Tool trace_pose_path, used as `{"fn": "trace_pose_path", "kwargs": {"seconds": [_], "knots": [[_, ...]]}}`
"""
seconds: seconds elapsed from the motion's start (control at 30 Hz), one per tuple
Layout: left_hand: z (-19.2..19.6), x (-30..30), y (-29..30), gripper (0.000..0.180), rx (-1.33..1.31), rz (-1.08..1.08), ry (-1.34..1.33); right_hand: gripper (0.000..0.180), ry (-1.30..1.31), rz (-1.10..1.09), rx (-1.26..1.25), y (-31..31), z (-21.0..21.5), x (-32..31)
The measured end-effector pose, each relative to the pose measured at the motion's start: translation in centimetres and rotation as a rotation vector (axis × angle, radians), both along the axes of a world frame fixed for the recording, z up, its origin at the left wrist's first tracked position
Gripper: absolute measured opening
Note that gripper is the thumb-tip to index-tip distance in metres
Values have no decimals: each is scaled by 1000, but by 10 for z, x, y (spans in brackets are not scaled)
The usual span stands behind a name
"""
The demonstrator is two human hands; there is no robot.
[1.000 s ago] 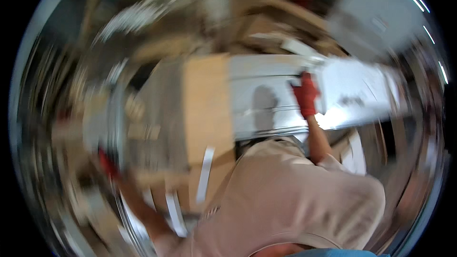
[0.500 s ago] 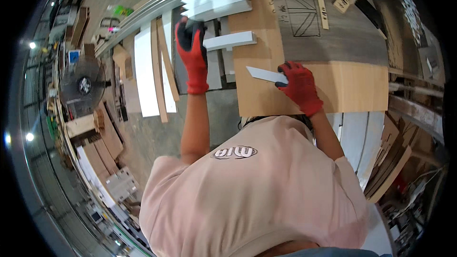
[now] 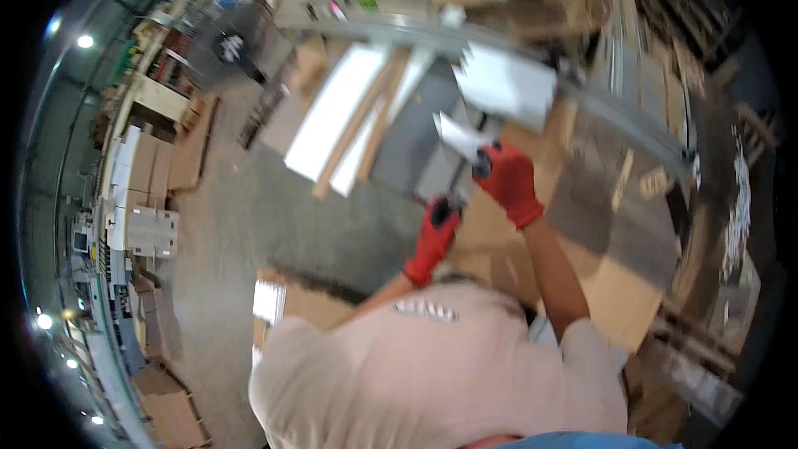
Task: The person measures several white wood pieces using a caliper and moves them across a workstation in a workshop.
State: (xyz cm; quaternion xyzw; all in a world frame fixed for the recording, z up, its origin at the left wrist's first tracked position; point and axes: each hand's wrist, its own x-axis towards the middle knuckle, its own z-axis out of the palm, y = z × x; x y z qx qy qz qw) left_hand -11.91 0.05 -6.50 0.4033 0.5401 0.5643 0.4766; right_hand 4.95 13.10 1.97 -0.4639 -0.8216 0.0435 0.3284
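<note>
My right hand (image 3: pixel 509 180), in a red glove with dark fingertips, is closed on a white strip (image 3: pixel 459 136) with a slanted end. The strip points away to the far left, over a grey board. Nearer to me and to the left is my left hand (image 3: pixel 437 231), gloved alike, its fingers curled but smeared by motion. Whether it holds anything cannot be made out. Just beyond the strip lies a stack of white pieces (image 3: pixel 507 83) with jagged ends. A light brown board (image 3: pixel 499 229) lies beneath and beside my right hand.
A metal rail (image 3: pixel 619 119) runs across the far side. White boards (image 3: pixel 332 116) and brown strips (image 3: pixel 366 129) lie to the left, with a fan (image 3: pixel 229 46) farther off. On the right, a small wooden block (image 3: pixel 657 183) lies on the bench. Boards (image 3: pixel 312 308) stand at lower left.
The view has swung, blurring the picture. My left hand has drawn back from beside the white stack toward my body. My right hand, still with the strip, has moved toward the stack.
</note>
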Motion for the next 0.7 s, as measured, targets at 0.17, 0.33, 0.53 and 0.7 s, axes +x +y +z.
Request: {"fn": "trace_pose_path", "kwargs": {"seconds": [0.17,0.33,0.53,0.7], "knots": [[-7,7,12,49,-26,-111,-26,46,-306,-39,-129,65,-28,-29],[-12,-9,18,53,165,-94,184,53,-368,-16,-14,74,-53,-16],[-16,-6,16,51,107,-117,17,43,-286,63,-161,80,-65,-18],[-17,-2,12,50,12,-154,-75,44,-155,80,-115,80,-69,-15]]}}
